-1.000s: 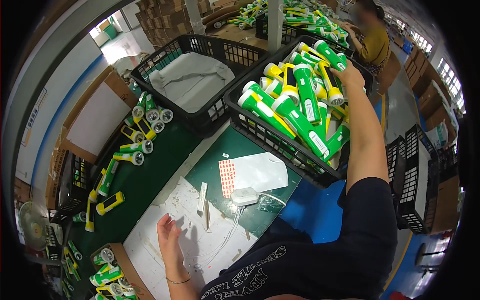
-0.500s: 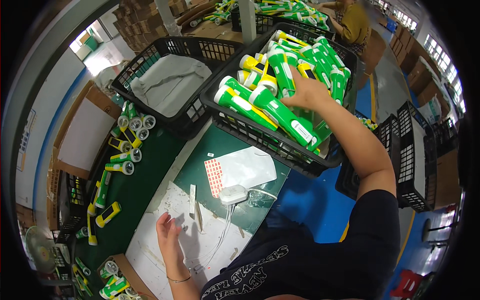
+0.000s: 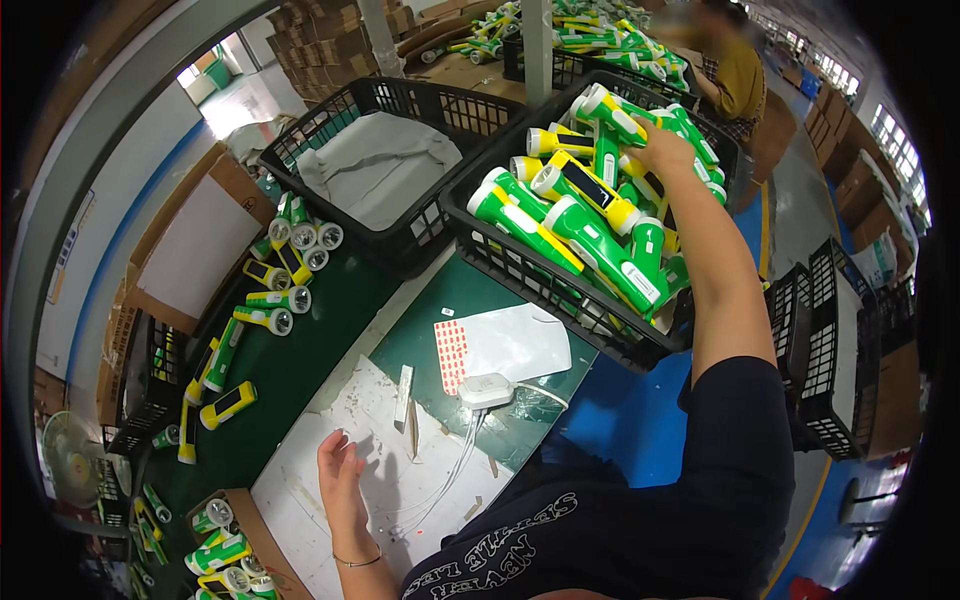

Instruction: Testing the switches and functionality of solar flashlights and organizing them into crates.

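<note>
My right hand point(image 3: 662, 150) reaches into the far part of a black plastic crate point(image 3: 560, 300) heaped with green, yellow and white flashlights. Its fingers close on the tail end of one flashlight point(image 3: 614, 116) on top of the pile. Another flashlight point(image 3: 588, 190) lies across the heap with its dark panel facing up. Over the white board point(image 3: 330, 410) my left hand point(image 3: 342, 475) hovers with fingers loosely apart, holding nothing. Nearby on the table are a thin metal strip point(image 3: 404, 395), a white plastic block with cables point(image 3: 486, 390), and a sheet of red stickers point(image 3: 452, 352).
A second black crate point(image 3: 385, 245) with grey cloth in it stands at the far left. Several flashlights point(image 3: 265, 320) lie along the green bench, and more fill a cardboard box point(image 3: 262, 540) at near left. Stacked crates point(image 3: 835, 350) are at right. A co-worker point(image 3: 738, 75) sits beyond.
My right hand has moved farther back over the crate and grips a flashlight there. A flashlight with its panel up now shows on the heap. My left hand has barely moved; the view has shifted slightly.
</note>
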Demonstrator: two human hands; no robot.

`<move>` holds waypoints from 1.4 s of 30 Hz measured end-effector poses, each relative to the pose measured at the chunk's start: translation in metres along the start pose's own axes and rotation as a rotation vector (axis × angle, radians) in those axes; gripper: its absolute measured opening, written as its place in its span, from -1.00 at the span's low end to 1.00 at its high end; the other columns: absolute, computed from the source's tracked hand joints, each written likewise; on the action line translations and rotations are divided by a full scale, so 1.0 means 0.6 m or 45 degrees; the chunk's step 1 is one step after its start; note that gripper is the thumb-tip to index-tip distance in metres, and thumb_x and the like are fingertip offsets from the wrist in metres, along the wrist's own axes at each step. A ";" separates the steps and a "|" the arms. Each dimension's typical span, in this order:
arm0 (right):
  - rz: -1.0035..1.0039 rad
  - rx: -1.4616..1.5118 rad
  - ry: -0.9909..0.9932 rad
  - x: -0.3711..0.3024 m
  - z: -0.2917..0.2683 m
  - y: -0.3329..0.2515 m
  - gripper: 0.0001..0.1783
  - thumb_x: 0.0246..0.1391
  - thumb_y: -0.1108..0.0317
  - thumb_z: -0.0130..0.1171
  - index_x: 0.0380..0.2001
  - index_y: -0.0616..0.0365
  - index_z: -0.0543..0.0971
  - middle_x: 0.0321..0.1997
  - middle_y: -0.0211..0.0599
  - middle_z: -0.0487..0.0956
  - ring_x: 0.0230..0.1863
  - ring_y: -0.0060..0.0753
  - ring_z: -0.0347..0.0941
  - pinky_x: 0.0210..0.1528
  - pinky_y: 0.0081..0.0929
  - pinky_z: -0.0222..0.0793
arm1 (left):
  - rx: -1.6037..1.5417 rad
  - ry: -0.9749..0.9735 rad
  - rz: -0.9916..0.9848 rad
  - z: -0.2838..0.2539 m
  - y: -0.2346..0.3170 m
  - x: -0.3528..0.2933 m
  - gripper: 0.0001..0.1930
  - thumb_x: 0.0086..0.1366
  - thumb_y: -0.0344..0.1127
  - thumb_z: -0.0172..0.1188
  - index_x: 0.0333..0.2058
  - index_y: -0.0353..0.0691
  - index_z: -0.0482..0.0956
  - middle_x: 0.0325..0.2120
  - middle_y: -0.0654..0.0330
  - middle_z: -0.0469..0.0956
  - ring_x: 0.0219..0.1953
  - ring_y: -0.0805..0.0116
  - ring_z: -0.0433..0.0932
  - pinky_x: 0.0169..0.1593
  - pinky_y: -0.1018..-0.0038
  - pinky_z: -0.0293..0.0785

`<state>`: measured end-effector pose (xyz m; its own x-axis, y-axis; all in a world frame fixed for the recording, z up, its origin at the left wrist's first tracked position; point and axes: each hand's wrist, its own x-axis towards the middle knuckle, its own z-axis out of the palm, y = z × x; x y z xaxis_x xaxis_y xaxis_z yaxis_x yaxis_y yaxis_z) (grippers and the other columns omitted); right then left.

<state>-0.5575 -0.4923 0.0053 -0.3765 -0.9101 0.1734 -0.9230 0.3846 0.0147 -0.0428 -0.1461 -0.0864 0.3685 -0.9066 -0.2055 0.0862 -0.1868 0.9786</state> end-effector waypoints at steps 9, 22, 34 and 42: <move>-0.585 0.256 0.338 -0.028 -0.065 -0.055 -0.32 -0.07 -0.16 0.08 0.12 -0.16 0.31 -0.04 -0.24 0.52 -0.08 -0.10 0.46 -0.04 -0.25 0.38 | -0.061 0.056 0.009 -0.021 -0.006 0.002 -0.62 0.22 -0.29 0.10 0.01 -0.17 0.33 -0.06 0.26 0.30 -0.06 0.48 0.30 -0.04 0.51 0.27; -1.832 0.481 0.017 -0.460 -0.069 -0.597 -0.69 -0.04 0.15 0.03 -0.23 0.03 0.51 -0.22 -0.23 0.52 -0.22 -0.19 0.52 -0.29 -0.21 0.44 | -0.265 0.361 0.192 -0.094 -0.052 0.006 -0.66 0.23 -0.31 0.08 -0.02 -0.16 0.34 -0.05 0.25 0.29 -0.06 0.49 0.31 -0.03 0.53 0.24; -1.264 0.753 0.500 -0.272 -0.111 -0.536 -0.59 0.01 -0.02 0.06 -0.10 -0.10 0.50 -0.14 -0.31 0.56 -0.07 -0.19 0.46 -0.07 -0.28 0.38 | -0.374 0.415 0.252 -0.115 -0.054 -0.001 -0.68 0.27 -0.34 0.04 0.00 -0.20 0.32 -0.06 0.22 0.33 -0.04 0.42 0.35 -0.03 0.51 0.30; 0.155 0.303 0.486 0.005 -0.080 0.005 -0.43 -0.06 -0.13 0.06 -0.13 0.10 0.52 -0.09 -0.12 0.54 -0.08 -0.10 0.47 -0.09 -0.22 0.37 | -0.384 0.450 0.229 -0.090 -0.053 0.015 -0.73 0.27 -0.36 0.03 -0.05 -0.19 0.34 -0.08 0.25 0.33 -0.08 0.46 0.34 -0.04 0.54 0.27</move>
<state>-0.5575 -0.4868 0.0529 -0.4678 -0.7213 0.5107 -0.8835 0.3983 -0.2467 0.0078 -0.1277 -0.1201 0.6889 -0.7210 -0.0752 0.2370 0.1260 0.9633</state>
